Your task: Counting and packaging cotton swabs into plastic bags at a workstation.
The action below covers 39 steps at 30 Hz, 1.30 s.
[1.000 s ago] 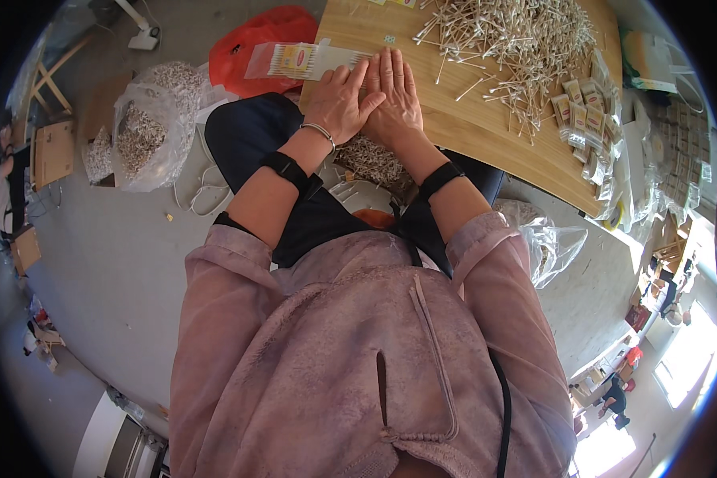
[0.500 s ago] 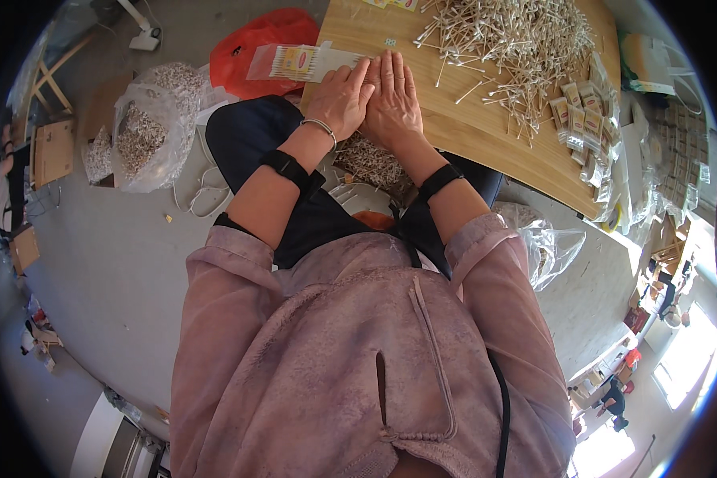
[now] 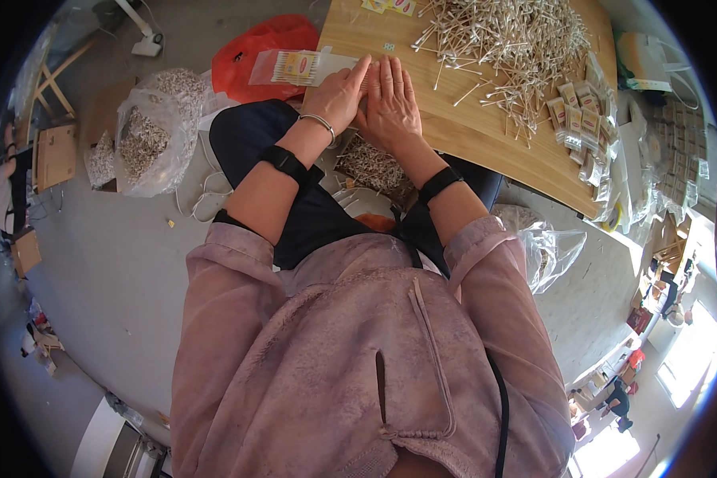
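My left hand (image 3: 337, 97) and my right hand (image 3: 392, 107) are side by side at the table's near left edge, their inner sides touching. The right one lies back up with fingers stretched out. Beside it, the left is turned partly on its side, its fingers fairly straight and leaning toward the right. Whatever may be under the palms is hidden. Just left of my hands, a clear bag of cotton swabs (image 3: 287, 75) with a yellow and red label (image 3: 298, 64) lies near the table corner. A white sheet (image 3: 334, 63) shows between this bag and my fingers.
On the wooden table (image 3: 462, 119) a large heap of loose cotton swabs (image 3: 510, 48) spreads out, with several packed swab bags (image 3: 583, 115) to its right. A container of swabs (image 3: 372, 166) sits between my knees. Left are a red bag (image 3: 251, 52) and a big clear swab sack (image 3: 146, 142).
My hands stay at the table edge, almost in place. The left fingers have straightened a little against the right hand. The whole view has shifted slightly.
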{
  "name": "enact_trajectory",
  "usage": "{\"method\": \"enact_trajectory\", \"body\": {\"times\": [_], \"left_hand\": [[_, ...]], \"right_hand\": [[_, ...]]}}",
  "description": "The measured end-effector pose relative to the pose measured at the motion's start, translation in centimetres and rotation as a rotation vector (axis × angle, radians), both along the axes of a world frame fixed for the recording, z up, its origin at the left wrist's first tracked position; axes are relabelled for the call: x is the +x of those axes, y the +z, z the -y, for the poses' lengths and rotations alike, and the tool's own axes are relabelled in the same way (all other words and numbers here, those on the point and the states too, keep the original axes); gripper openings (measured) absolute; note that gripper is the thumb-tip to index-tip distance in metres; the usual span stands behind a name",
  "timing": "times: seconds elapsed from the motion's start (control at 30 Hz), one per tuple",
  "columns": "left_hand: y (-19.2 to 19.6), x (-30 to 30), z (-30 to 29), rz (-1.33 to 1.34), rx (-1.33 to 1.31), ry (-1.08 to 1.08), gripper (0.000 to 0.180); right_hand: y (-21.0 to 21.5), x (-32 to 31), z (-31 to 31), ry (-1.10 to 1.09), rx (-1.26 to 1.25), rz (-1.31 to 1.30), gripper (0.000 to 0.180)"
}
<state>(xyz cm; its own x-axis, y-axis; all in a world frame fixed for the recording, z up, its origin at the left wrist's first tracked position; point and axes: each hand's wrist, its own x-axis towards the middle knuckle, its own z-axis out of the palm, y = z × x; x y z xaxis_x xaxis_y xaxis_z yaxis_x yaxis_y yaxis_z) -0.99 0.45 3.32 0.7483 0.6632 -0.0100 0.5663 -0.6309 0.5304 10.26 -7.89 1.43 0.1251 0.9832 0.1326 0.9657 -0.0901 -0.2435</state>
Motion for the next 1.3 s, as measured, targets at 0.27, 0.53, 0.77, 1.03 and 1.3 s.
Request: {"method": "enact_trajectory", "body": {"times": [0.27, 0.53, 0.77, 1.03, 1.3], "left_hand": [[1.0, 0.3, 0.2, -0.082, -0.045, 0.057, 0.043], [0.1, -0.1, -0.1, 0.173, -0.125, 0.195, 0.039], [-2.1, 0.9, 0.7, 0.647, 0.003, 0.155, 0.042], [-2.1, 1.3, -0.2, 0.703, -0.311, 0.121, 0.042], [-2.4, 1.1, -0.2, 1.054, -0.694, 0.339, 0.043]], "right_hand": [[-0.1, 0.3, 0.8, 0.051, -0.011, 0.004, 0.070], [0.0, 0.1, 1.0, 0.041, -0.023, 0.030, 0.070], [-0.1, -0.8, 0.8, -0.002, -0.018, 0.036, 0.069], [0.5, -1.3, 0.8, -0.038, -0.043, 0.031, 0.068], [0.9, -2.2, 1.1, -0.006, -0.071, 0.034, 0.071]]}}
